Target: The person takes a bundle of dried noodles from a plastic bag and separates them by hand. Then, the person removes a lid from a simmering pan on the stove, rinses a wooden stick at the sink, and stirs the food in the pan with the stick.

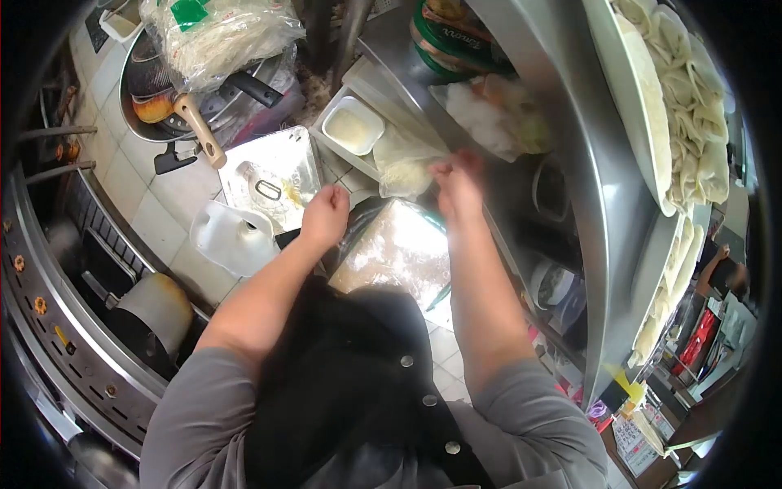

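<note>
My left hand [326,217] is closed, fingers curled in, at the upper left edge of a large clear plastic bag [395,248] with pale brown contents. Whatever the left hand holds, if anything, is hidden. My right hand [459,186] is a little blurred, its fingers pinched together beside a small clear plastic bag [406,169] with pale contents. Whether the pinch has that bag's edge in it, I cannot make out. Behind the small bag, a white tub [353,125] of pale, fine contents sits in a long light container [371,81].
A metal lid [273,175] and white plastic jug [232,236] lie left of my hands. Beyond are pans [147,90] and a bag of noodles [228,41]. A steel counter [562,106] with trays of folded dough [688,106] borders the right; a stove [73,326] borders the left.
</note>
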A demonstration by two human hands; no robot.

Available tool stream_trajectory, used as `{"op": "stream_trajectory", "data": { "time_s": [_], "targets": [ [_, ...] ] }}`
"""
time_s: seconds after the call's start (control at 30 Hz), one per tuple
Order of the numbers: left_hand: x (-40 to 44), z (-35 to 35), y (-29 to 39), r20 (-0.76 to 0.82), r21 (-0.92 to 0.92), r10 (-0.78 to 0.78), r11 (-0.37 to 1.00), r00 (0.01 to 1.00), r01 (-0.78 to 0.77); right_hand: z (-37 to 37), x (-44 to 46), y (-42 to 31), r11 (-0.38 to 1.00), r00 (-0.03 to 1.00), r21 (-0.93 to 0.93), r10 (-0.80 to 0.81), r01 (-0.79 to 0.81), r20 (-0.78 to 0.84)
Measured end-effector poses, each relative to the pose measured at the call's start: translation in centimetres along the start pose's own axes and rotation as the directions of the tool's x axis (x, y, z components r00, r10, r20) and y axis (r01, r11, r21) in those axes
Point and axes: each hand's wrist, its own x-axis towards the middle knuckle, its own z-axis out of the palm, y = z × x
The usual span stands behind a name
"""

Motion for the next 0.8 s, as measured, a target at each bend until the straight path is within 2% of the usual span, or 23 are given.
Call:
{"op": "stream_trajectory", "data": {
  "time_s": [0.03, 0.07, 0.13, 0.17, 0.27, 0.33, 0.43, 0.47, 0.53, 0.67, 0.7, 0.8],
  "targets": [
    [1.3, 0.4, 0.3, -0.010, 0.019, 0.013, 1.000, 1.000, -0.013, 0.0, -0.6, -0.7, 1.000, 1.000, 0.016, -0.003, 0.003, 0.010],
    [2.3, 0.8, 0.6, -0.018, 0.038, 0.027, 0.999, 0.999, -0.026, 0.0, -1.5, -1.3, 0.998, 0.999, -0.058, -0.004, 0.005, 0.033],
    [3.6, 1.9, 0.6, -0.005, 0.017, 0.187, 0.982, 0.982, -0.187, 0.2, -3.3, -2.0, 0.979, 0.997, -0.202, 0.004, 0.011, 0.074],
    [4.4, 2.4, 0.7, -0.002, 0.005, 0.267, 0.964, 0.964, -0.267, 0.1, -3.6, -1.9, 0.981, 0.995, -0.190, -0.013, 0.032, 0.099],
    [6.7, 3.7, 1.7, 0.195, 0.075, 0.214, 0.970, 0.957, -0.232, -0.4, -4.3, -1.3, 0.985, 0.983, -0.153, -0.050, 0.078, 0.179],
    [7.0, 4.8, 2.6, 0.204, 0.147, 0.211, 0.959, 0.956, -0.243, -0.4, -4.4, -0.9, 0.990, 0.963, -0.109, -0.061, 0.092, 0.261],
    [8.1, 6.5, 3.4, 0.259, 0.252, 0.230, 0.922, 0.938, -0.295, -0.6, -3.6, -0.3, 0.987, 0.925, -0.152, 0.007, 0.055, 0.381],
    [8.5, 7.0, 3.5, 0.297, 0.272, 0.247, 0.904, 0.922, -0.330, -0.8, -3.1, 0.3, 0.989, 0.916, -0.140, 0.006, 0.055, 0.402],
    [9.5, 7.7, 3.6, 0.224, 0.250, 0.301, 0.902, 0.927, -0.353, -1.2, -2.5, 0.3, 0.956, 0.937, -0.262, -0.031, 0.129, 0.348],
    [8.5, 6.6, 6.3, 0.178, 0.246, 0.333, 0.896, 0.926, -0.370, -2.4, -2.0, -1.3, 0.810, 0.974, -0.545, -0.138, 0.217, 0.182],
    [8.2, 6.1, 6.5, 0.153, 0.227, 0.372, 0.888, 0.915, -0.399, -3.6, -0.7, 0.3, 0.730, 0.962, -0.627, -0.207, 0.272, 0.177],
    [6.9, 4.9, 7.9, 0.153, 0.133, 0.352, 0.919, 0.924, -0.372, -4.3, -1.3, 0.3, 0.470, 0.935, -0.811, -0.238, 0.348, 0.263]
  ]
}}
